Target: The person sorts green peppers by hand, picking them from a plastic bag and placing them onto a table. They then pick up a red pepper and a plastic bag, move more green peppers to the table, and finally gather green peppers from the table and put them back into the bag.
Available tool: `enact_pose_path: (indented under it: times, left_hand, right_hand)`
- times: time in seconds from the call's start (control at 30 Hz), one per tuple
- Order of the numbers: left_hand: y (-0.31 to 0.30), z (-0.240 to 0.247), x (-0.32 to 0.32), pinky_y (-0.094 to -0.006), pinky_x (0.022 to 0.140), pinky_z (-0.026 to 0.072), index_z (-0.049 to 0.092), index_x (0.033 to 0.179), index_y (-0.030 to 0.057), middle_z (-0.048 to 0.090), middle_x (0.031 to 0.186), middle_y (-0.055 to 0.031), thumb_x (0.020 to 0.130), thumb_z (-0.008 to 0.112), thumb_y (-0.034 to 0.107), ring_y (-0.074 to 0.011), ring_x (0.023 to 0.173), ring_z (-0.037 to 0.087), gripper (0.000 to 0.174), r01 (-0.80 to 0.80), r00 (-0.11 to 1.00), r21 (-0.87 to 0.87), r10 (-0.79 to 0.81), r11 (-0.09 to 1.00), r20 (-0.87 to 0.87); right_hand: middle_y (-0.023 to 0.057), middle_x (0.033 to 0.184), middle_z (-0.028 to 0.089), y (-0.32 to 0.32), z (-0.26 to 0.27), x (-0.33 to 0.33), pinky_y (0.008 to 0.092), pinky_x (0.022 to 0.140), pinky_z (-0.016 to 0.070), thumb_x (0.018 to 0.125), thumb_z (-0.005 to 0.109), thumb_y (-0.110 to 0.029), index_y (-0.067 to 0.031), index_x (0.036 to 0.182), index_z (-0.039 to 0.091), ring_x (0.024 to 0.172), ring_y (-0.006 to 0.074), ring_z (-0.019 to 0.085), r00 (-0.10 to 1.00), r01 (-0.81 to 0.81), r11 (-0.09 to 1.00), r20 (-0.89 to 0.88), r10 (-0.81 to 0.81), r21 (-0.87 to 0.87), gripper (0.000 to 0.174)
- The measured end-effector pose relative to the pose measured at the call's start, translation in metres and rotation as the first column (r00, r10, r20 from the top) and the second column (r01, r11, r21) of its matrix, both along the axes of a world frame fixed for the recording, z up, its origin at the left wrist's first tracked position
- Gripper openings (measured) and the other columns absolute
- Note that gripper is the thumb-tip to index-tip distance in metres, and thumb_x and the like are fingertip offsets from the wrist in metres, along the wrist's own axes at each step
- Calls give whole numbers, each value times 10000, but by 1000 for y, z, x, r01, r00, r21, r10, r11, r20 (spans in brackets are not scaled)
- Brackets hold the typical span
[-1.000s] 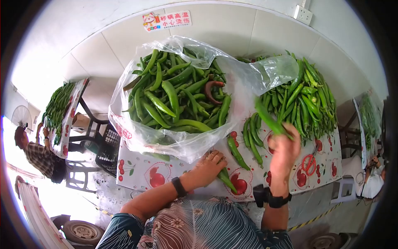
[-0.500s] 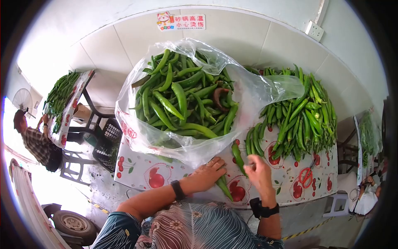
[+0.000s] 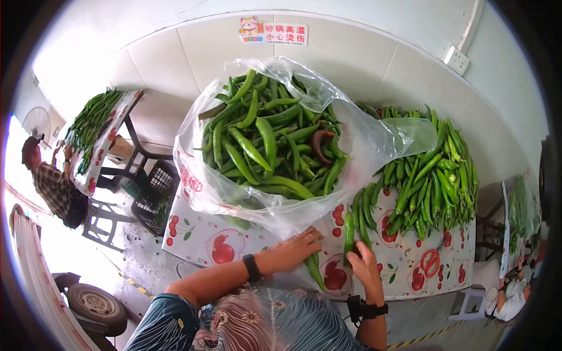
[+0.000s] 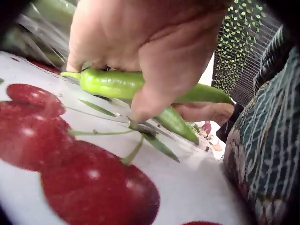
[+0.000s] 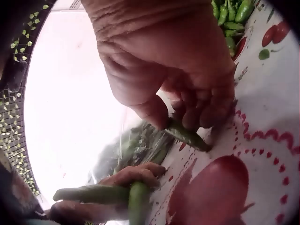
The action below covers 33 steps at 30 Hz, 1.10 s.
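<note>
My left hand [image 3: 294,248] grips green peppers low over the table's front edge. In the head view one pepper [image 3: 314,270] sticks out below the fingers. The left wrist view shows a light green pepper [image 4: 112,84] under the palm and a second pepper [image 4: 176,124] crossing beneath the thumb. To the right, my right hand [image 3: 364,263] pinches the near end of a long green pepper [image 3: 349,231] at the tablecloth, thumb against fingers. Beside that one lie several loose peppers [image 3: 364,210]. Behind the left hand stands a clear plastic bag [image 3: 234,205] full of green peppers [image 3: 266,143].
A large heap of green peppers [image 3: 436,181] covers the table's back right. Red-handled scissors [image 3: 430,263] lie in front of it. One dark red pepper [image 3: 321,146] sits in the bag. At left, a person [image 3: 55,187] works at another table; black crates [image 3: 155,196] stand between.
The right hand came from the right, where it held a raised pepper, down and left to a pepper on the table and now pinches it. The left hand stays in place with its peppers.
</note>
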State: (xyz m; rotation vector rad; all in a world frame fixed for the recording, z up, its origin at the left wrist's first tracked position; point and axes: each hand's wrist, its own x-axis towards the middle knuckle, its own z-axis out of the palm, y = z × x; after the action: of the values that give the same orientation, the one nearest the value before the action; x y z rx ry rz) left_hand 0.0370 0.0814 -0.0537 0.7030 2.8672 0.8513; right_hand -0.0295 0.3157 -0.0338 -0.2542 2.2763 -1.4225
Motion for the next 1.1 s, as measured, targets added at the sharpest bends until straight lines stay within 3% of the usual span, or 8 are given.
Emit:
enact_pose_path:
  times: [0.17, 0.37, 0.57, 0.7, 0.77, 0.83, 0.97, 1.1]
  left_hand:
    - [-4, 8, 4, -414, 955, 428, 545, 1161, 76, 569, 1173, -149, 675, 639, 33, -324, 1126, 530, 497, -114, 993, 239, 104, 964, 55]
    - [-11, 93, 7, -374, 718, 508, 527, 1113, 27, 638, 828, -169, 759, 631, 119, -351, 800, 632, 381, -208, 901, 417, 8, 885, 433]
    - [-31, 177, 17, -317, 716, 487, 519, 1195, 10, 648, 907, -96, 775, 619, 75, -173, 803, 607, 437, -195, 933, 660, -70, 726, 353]
    - [-52, 220, 31, -328, 696, 507, 510, 1123, 8, 619, 876, -146, 744, 734, 237, -218, 782, 625, 497, -295, 944, 928, -78, 227, 319]
    - [-64, 235, 33, -326, 680, 501, 497, 1122, 14, 602, 847, -149, 745, 749, 346, -228, 776, 627, 562, -209, 978, 965, 22, 160, 208]
    - [-81, 236, 18, -305, 675, 505, 516, 1165, 30, 624, 913, -98, 823, 698, 350, -166, 794, 600, 502, -16, 983, 961, 179, 276, -35]
    - [-131, 226, -20, -366, 791, 503, 527, 1203, 21, 650, 955, -119, 857, 642, 305, -237, 832, 625, 462, -440, 690, 559, 663, 703, -290]
    - [-149, 211, -35, -348, 713, 507, 526, 1200, -1, 659, 861, -101, 855, 622, 234, -192, 774, 628, 428, -699, 579, 264, 743, 665, -338]
  right_hand:
    - [72, 910, 641, 8, 10, 6, 278, 758, 465, 782, 575, -67, 47, 1075, 584, 853, 153, 589, 993, 0, 996, 117, 10, -86, 314]
    - [68, 933, 652, 2, 37, 12, 284, 838, 467, 775, 614, -44, 20, 1054, 600, 873, 150, 603, 932, -77, 961, 324, 164, -266, 287]
    - [65, 936, 655, 1, 24, 10, 290, 857, 468, 777, 617, -33, 0, 1038, 606, 872, 151, 610, 911, -61, 903, 345, 224, -426, 263]
    - [65, 943, 660, -2, 26, 10, 309, 864, 461, 758, 597, -55, -20, 1041, 594, 891, 154, 605, 906, -70, 923, 362, 218, -379, 285]
    - [66, 929, 658, -5, 31, 12, 313, 862, 462, 758, 589, -56, -20, 1035, 595, 884, 155, 605, 907, -53, 916, 365, 211, -397, 280]
    - [64, 917, 657, -5, 30, 12, 313, 859, 461, 756, 582, -56, -19, 1034, 595, 880, 154, 603, 908, -44, 912, 365, 206, -407, 281]
    - [57, 903, 657, -5, 27, 11, 305, 848, 463, 749, 583, -56, -9, 1028, 602, 873, 147, 601, 910, -40, 921, 368, 193, -387, 284]
    - [75, 939, 666, -1, 36, 8, 299, 854, 472, 772, 610, -69, 24, 1079, 594, 873, 160, 626, 891, -114, 933, 380, 248, -343, 321]
